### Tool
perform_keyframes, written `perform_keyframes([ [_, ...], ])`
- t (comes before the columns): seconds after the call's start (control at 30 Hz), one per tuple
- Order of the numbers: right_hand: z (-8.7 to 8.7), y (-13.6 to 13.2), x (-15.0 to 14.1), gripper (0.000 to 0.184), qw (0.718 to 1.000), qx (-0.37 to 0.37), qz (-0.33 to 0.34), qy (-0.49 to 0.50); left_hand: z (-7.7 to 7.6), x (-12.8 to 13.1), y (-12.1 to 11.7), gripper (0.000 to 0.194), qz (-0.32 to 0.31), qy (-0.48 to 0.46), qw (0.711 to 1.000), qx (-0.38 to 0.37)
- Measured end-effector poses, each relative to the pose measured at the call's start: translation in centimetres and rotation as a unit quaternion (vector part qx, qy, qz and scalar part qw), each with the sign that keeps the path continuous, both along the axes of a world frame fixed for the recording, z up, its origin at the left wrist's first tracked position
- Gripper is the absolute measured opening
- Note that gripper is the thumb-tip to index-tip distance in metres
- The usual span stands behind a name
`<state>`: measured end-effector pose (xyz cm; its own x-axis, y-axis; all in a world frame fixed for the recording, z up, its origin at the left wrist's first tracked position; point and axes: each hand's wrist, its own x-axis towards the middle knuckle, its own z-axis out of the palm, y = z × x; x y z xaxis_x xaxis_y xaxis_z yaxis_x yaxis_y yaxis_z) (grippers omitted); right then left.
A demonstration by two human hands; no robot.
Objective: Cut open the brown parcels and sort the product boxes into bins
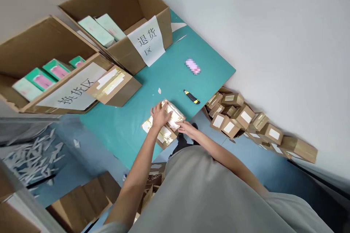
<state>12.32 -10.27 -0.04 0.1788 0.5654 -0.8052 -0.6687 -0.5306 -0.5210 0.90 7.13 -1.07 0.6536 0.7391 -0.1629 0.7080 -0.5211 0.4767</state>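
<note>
A small taped cardboard box [177, 113] with a white label is between my hands, at the near edge of the teal table. My left hand [160, 115] grips its left side, with the fingers bent over the far edge and the thumb on the label. My right hand [186, 127] holds its near right corner, fingers closed on it. Just beneath or beside it lies another taped cardboard piece [166, 135] with white labels, partly hidden by my left hand and wrist. A black and yellow utility knife [191, 97] rests on the table beyond the box.
Two large open cartons [164, 25] with paper signs hold mint-green boxes [96, 31]. A taped box [124, 89] stands before them. A blurred pink item [193, 66] lies on the teal table [213, 62]. Several parcels [244, 116] are piled right; paper strips [38, 156] litter the floor left.
</note>
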Motion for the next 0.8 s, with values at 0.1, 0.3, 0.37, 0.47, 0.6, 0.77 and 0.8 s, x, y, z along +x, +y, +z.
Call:
perform_keyframes([
  [0.1,-0.2,1.7,-2.5,0.049,1.000,0.006,-0.013,-0.017,-0.8,-2.2,0.7,0.068,0.023,-0.022,0.999,0.032],
  [0.3,-1.3,2.3,-4.8,0.078,0.999,0.028,-0.032,0.004,-1.3,-4.4,1.1,0.071,0.067,-0.041,0.995,0.061],
  [0.37,-1.6,0.8,-4.6,0.086,0.998,0.038,-0.041,0.016,-1.2,-4.2,1.0,0.070,0.067,-0.043,0.995,0.055],
  [0.47,-1.3,-3.1,-3.3,0.077,0.995,0.080,-0.046,0.023,-1.0,-3.5,0.1,0.065,0.077,-0.038,0.995,0.043],
  [0.6,0.2,-10.3,-0.5,0.049,0.990,0.112,-0.081,0.004,-0.3,-1.1,-3.3,0.057,0.065,-0.027,0.996,0.045],
  [0.77,1.7,-21.8,3.1,0.038,0.977,0.110,-0.180,-0.027,1.2,5.4,-13.5,0.050,-0.043,-0.066,0.996,0.038],
  [0.8,1.9,-24.4,3.6,0.035,0.974,0.106,-0.199,-0.030,1.5,7.0,-16.4,0.048,-0.069,-0.076,0.994,0.033],
])
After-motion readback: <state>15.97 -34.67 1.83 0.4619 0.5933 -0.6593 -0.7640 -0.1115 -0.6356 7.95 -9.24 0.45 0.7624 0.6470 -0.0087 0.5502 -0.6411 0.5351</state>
